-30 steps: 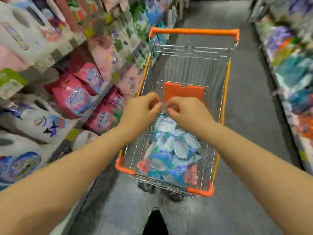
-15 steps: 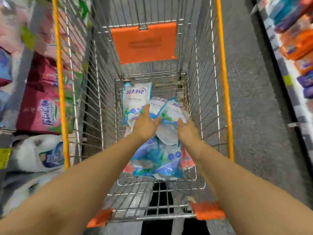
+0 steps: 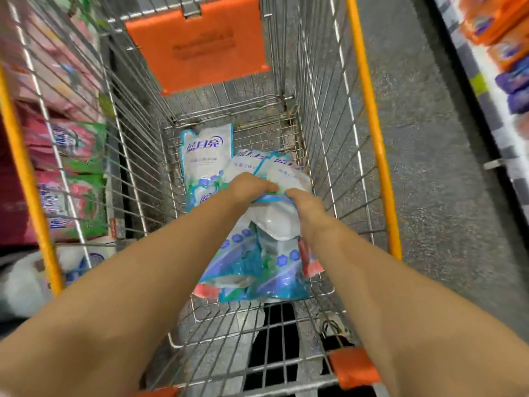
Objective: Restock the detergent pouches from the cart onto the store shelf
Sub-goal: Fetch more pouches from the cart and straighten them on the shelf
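Observation:
Several white-and-blue detergent pouches lie piled at the bottom of the wire cart. Both my arms reach down into it. My left hand and my right hand close together on the top pouch of the pile, fingers pressed into its upper edge. Another pouch lies flat at the far left of the cart floor, untouched. More pouches sit under my wrists, nearer to me.
The cart has orange-yellow side rails and an orange flap at its far end. Shelves with pink and green packs stand at the left. Another shelf with orange and purple goods runs along the right, across grey floor.
My head has dropped over the cart and my hands have gone from its rim down to the pile. Since half a second ago they have closed together on the top pouch.

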{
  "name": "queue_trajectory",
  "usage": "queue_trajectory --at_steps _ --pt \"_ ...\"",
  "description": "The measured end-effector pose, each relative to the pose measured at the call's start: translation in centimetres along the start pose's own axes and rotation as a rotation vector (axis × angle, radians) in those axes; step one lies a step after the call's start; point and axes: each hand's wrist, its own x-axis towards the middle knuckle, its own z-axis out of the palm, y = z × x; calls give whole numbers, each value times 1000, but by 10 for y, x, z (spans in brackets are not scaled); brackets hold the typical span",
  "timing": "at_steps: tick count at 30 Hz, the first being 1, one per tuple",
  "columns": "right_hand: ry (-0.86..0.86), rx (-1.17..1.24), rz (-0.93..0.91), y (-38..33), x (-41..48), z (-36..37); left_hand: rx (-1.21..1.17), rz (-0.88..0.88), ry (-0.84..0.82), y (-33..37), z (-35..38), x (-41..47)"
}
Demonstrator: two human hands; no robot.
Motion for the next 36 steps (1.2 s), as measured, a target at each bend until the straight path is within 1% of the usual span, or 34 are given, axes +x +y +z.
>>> queue_trajectory --at_steps 4,6,8,14,17,21,23,24,26,28,31,33,36 --pt "45 -44 -64 -7 -31 -3 -243 -28 -65 -4 -11 -26" --pt "79 -103 -100 -10 -53 -3 -278 -24 -56 -7 -19 -44" --pt "61 -148 -150 -12 -74 -3 -271 -3 -33 -9 -27 -63" --pt "-72 -141 -295 -25 -151 -13 -452 159 140 -1 -55 -144" --pt "-89 -138 -431 -39 -195 -25 -594 289 261 4 -67 -198" --pt "-172 -163 -659 -61 -271 -39 -688 502 454 17 -86 -282" --pt "-274 -152 -721 -69 -313 -43 -736 603 522 23 -96 -325" --pt "-358 -115 -695 -73 -331 -47 -751 642 561 25 -102 -345" --pt "-638 32 -518 -83 -362 -54 -753 716 655 26 -113 -385" --pt "-930 103 -338 -94 -388 -58 -743 780 729 21 -123 -421" --pt "-1216 100 -245 -99 -427 -53 -743 864 788 6 -132 -470" --pt "-1307 75 -294 -98 -455 -42 -723 906 815 -8 -140 -501" --pt "-1422 54 -432 -84 -498 -18 -689 895 891 -36 -162 -549"
